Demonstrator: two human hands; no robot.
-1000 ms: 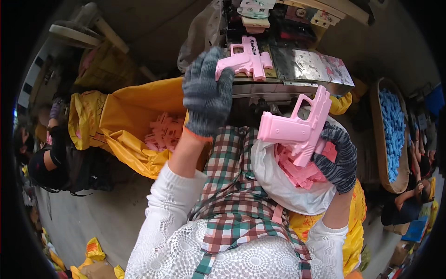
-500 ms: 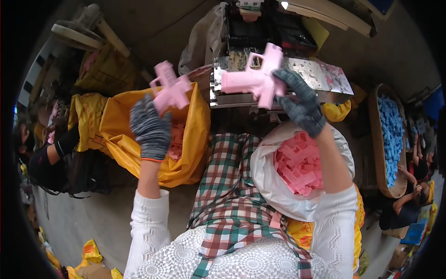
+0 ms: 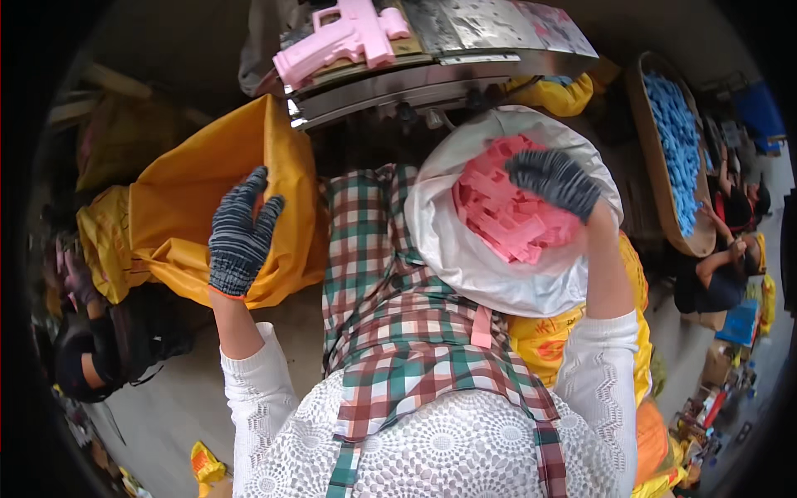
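My left hand (image 3: 241, 236), in a dark striped knit glove, is at the mouth of a yellow sack (image 3: 191, 178). Its fingers are apart with nothing between them. My right hand (image 3: 558, 180), gloved alike, reaches over a white sack (image 3: 440, 241) full of flat pink plastic pieces (image 3: 515, 220). Its fingertips are partly hidden and blurred against the pieces, so I cannot tell whether it grips one. At the top, a pink toy gun (image 3: 353, 37) lies on its side on the metal machine bed, apart from both hands.
The machine's metal front edge (image 3: 398, 83) runs across the top. A long basket of blue pieces (image 3: 677, 158) stands at the far right, with a person (image 3: 718, 274) beside it. Another person (image 3: 91, 332) sits at the left. A checked apron (image 3: 365, 274) covers my lap.
A pink toy gun has left my left hand. My right hand has let go of another on the machine and come back over the white sack. The view has shifted.
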